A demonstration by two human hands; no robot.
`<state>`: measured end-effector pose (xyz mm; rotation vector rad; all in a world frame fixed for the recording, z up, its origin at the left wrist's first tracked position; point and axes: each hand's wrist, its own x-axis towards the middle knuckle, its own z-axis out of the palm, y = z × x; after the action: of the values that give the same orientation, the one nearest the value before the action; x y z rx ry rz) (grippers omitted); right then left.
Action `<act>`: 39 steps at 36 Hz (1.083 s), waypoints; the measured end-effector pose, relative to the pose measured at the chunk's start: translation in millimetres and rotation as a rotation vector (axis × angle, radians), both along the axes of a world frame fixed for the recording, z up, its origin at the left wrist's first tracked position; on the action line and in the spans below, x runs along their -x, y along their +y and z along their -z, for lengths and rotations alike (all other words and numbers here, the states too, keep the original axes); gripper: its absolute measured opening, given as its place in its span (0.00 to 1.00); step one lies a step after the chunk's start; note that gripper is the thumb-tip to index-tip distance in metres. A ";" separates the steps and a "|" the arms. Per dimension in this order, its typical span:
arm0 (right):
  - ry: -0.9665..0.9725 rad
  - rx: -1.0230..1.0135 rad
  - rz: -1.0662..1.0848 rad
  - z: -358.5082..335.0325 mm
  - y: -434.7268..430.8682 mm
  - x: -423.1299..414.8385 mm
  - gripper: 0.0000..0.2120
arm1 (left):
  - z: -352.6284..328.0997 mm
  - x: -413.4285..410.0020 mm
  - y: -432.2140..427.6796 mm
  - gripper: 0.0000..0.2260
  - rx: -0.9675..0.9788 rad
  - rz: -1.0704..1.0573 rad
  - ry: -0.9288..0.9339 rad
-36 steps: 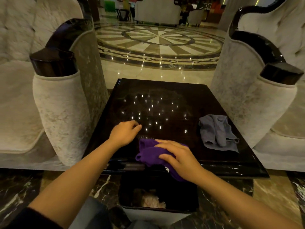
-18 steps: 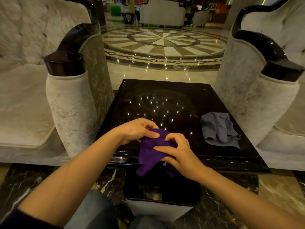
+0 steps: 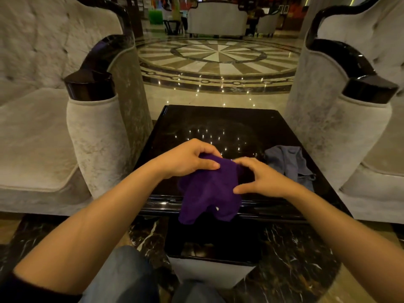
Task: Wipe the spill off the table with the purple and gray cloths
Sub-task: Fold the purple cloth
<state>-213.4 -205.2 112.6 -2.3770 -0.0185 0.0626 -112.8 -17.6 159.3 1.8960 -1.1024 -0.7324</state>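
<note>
Between the left hand [image 3: 188,159] and right hand [image 3: 263,179], both pinching it, hung the purple cloth [image 3: 207,191]; right of them the gray cloth [image 3: 288,164] lay on the desk [image 3: 218,121].

no readable text, labels or numbers anywhere, distant signage too blurred

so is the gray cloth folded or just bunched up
Bunched up: the gray cloth lies crumpled in loose uneven folds on the table, untouched by either hand.

Two pale armchairs [image 3: 43,127] [image 3: 360,127] flank a patterned marble floor [image 3: 218,60].
</note>
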 end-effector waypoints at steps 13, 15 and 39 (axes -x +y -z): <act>-0.155 0.054 0.021 -7.2 -5.8 7.5 0.12 | 7.8 -5.4 28.4 0.12 -0.084 -0.142 -0.325; -0.157 0.094 0.013 -2.3 0.2 13.0 0.12 | 14.2 -3.2 30.0 0.10 -0.093 -0.151 -0.400; -0.338 0.330 0.179 28.3 13.4 32.3 0.05 | 62.7 2.3 24.5 0.07 0.008 -0.176 -0.547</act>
<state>-245.7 -191.7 84.3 -2.6790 0.0469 -0.4542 -115.1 7.0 96.6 2.2178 -1.2321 -0.1031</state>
